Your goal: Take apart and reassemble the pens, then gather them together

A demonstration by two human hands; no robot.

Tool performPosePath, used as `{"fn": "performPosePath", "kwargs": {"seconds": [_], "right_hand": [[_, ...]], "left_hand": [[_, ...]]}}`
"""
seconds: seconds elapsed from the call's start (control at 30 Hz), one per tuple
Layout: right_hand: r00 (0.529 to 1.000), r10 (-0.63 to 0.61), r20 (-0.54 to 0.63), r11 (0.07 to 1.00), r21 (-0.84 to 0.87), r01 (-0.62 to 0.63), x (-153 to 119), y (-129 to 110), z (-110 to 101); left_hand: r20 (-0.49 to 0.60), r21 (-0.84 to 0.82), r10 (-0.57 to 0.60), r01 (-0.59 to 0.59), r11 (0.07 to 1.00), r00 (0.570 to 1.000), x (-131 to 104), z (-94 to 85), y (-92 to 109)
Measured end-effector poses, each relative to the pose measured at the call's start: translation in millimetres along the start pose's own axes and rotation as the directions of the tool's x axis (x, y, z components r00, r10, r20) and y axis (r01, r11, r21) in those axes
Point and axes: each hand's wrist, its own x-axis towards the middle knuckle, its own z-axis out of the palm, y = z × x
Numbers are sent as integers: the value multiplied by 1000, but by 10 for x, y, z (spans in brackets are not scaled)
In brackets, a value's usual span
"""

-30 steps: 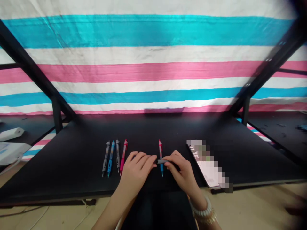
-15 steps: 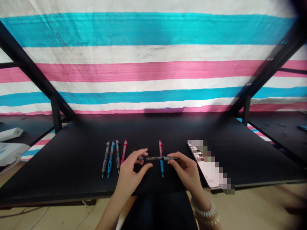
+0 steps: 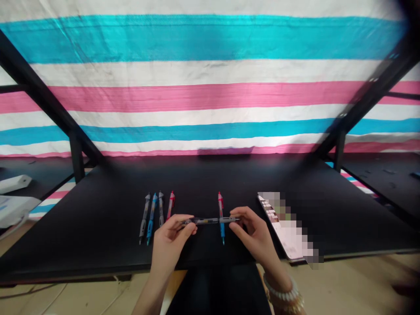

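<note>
A clear-barrelled pen with a grey grip (image 3: 210, 220) is held level between my two hands. My left hand (image 3: 169, 241) pinches its clip end, thumb against fingers. At the other end, my right hand (image 3: 255, 234) has thumb and fingers closed on the grey tip section. Below the held pen, a pen with a red top and blue grip (image 3: 220, 201) lies on the table, pointing toward me. Left of my hands is a row of pens: a grey pen (image 3: 143, 223), a blue pen (image 3: 150, 224), another grey pen (image 3: 161, 206) and a red pen (image 3: 171, 204). My left hand partly hides the last two.
A phone (image 3: 286, 243), partly pixelated, lies on the black table (image 3: 210, 179) right of my right hand. Black frame bars (image 3: 49, 103) slope down on both sides. A striped sheet (image 3: 210, 98) hangs behind. White objects (image 3: 16, 210) sit at the far left.
My left hand has shifted left and its thumb has closed onto the pen's clip end. The held pen has moved slightly left, and my right hand stays at the tip end.
</note>
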Motion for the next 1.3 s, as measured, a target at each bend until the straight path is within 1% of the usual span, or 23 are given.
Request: {"fn": "performPosePath", "kwargs": {"seconds": [0.13, 0.27, 0.4, 0.5, 0.63, 0.83, 0.97, 1.17, 1.3], "right_hand": [[998, 44, 44, 998, -54, -41, -4, -27, -19], [999, 32, 40, 999, 5, -32, -11, -38, -32], [997, 56, 45, 998, 11, -57, -12, -29, -28], [998, 53, 24, 997, 57, -54, -7, -19, -23], [998, 59, 25, 996, 72, -60, -6, 3, -15], [994, 95, -53, 978, 190, -83, -29, 10, -33], [991, 129, -46, 964, 239, -114, -49, -10, -53], [996, 77, -44, 959, 275, -62, -82, 71, -27], [998, 9, -64, 953, 303, 11, -89, 117, 6]], "left_hand": [[-10, -33, -4, 3, 999, 1000, -4, -5, -13], [-2, -40, 0, -1, 999, 1000, -11, -10, -9], [-4, -37, 7, -7, 999, 1000, -12, -16, -10], [-12, -58, 1, -1, 998, 1000, -8, -16, -16], [-6, -87, -7, 6, 996, 1000, -7, -8, -18], [35, -73, 4, -2, 997, 999, -22, -18, -12], [46, -74, -9, 12, 997, 999, -23, -27, -22], [26, -137, -46, 49, 989, 999, 6, -20, -63], [34, -158, -61, 66, 985, 998, 11, -17, -58]]}}
